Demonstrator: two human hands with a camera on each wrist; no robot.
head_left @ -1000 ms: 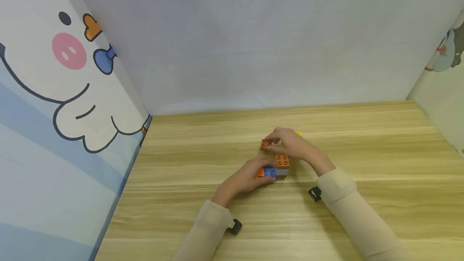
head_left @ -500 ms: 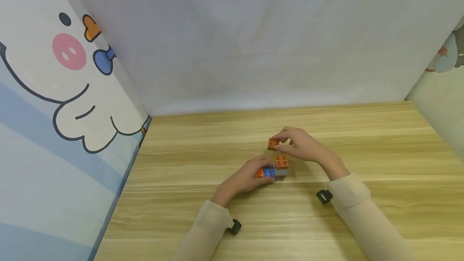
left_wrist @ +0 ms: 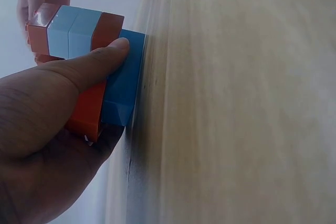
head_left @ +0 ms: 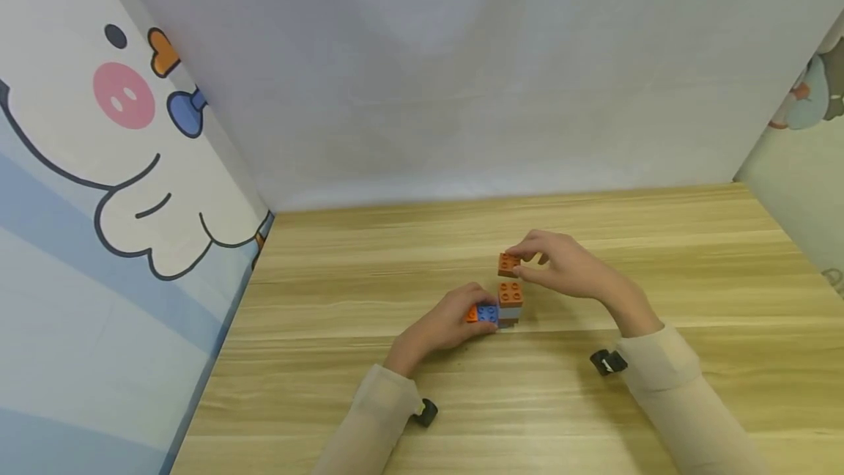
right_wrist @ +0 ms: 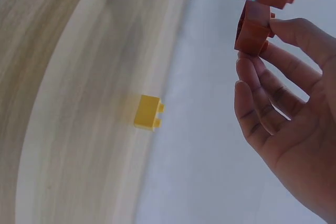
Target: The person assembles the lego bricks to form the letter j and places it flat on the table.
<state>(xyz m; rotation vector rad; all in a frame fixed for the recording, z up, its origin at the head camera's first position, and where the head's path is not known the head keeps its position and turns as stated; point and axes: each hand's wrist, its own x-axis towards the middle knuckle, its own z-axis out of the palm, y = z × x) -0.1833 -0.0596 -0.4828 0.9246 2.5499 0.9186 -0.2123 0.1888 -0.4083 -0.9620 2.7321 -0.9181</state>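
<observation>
My left hand (head_left: 448,321) grips a small build of toy building bricks, thumb along one side. A blue brick (left_wrist: 123,87) lies lowest, close over the wood, with an orange brick (left_wrist: 86,114) upon it. Beside the studded blue top (head_left: 487,314) rises a stack of reddish-brown and light blue bricks, capped by a brown brick (head_left: 511,293). Just beyond the stack, my right hand (head_left: 560,264) pinches a loose brown brick (right_wrist: 253,29) between thumb and fingertips. Its hollow underside partly shows in the right wrist view, and its studs face the hand.
A yellow brick (right_wrist: 147,112) rests on the wooden table (head_left: 330,270), off to the side of the right hand in the right wrist view. A pale curtain-like wall (head_left: 461,108) bounds the back, and a cartoon-printed panel (head_left: 79,226) borders the left.
My right hand has drawn back rightward with the loose brown brick, which now sits behind the stack. The left hand and its build have hardly moved. The yellow brick has gone out of the head view.
</observation>
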